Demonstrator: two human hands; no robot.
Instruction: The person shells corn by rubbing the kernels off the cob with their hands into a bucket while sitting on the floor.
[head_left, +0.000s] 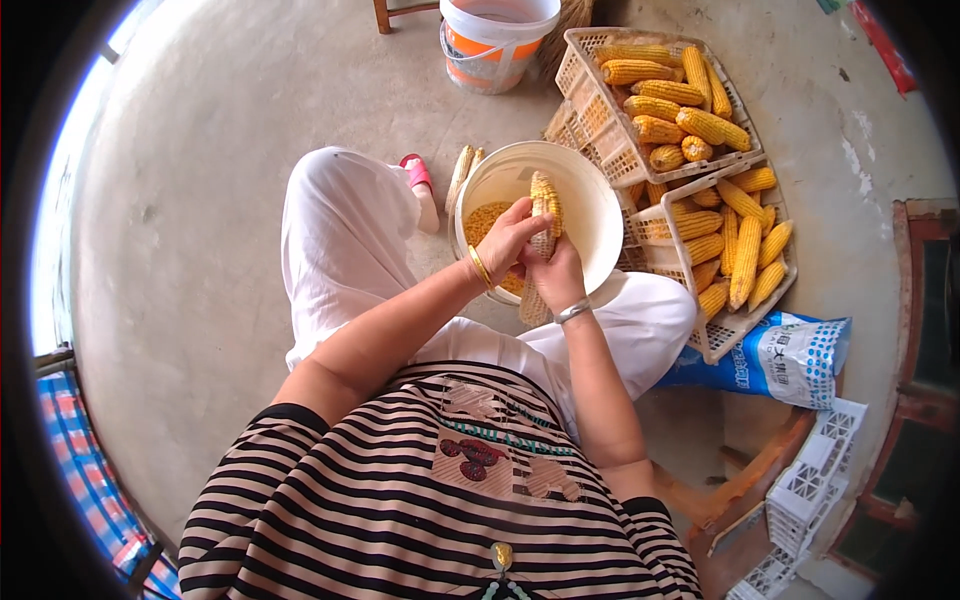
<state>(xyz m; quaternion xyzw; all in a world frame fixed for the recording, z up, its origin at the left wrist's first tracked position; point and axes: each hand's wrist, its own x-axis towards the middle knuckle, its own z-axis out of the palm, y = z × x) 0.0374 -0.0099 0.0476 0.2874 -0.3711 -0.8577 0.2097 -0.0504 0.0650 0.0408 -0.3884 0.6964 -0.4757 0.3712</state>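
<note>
Both hands are over a white bucket (595, 225) between my knees. My left hand (510, 234), with a gold bangle at its wrist, has its thumb and fingers on a partly shelled ear of corn (546, 201). Yellow kernels cover its right side, while pale bare cob shows on the left. My right hand (559, 271), wearing a silver bangle, grips the ear from below. A bare corn cob (535, 304) sticks out beneath the hands; whether it joins the ear is hidden by the fingers. Loose corn kernels (484, 220) lie in the bucket's bottom.
Two plastic crates (592, 97) (679, 259) of corn ears stand at the right. Bare cobs (459, 176) lie beside the bucket on the floor. Beyond is an orange-and-white pail (491, 56). A blue-and-white sack (780, 356) and a white crate (814, 465) are at the lower right.
</note>
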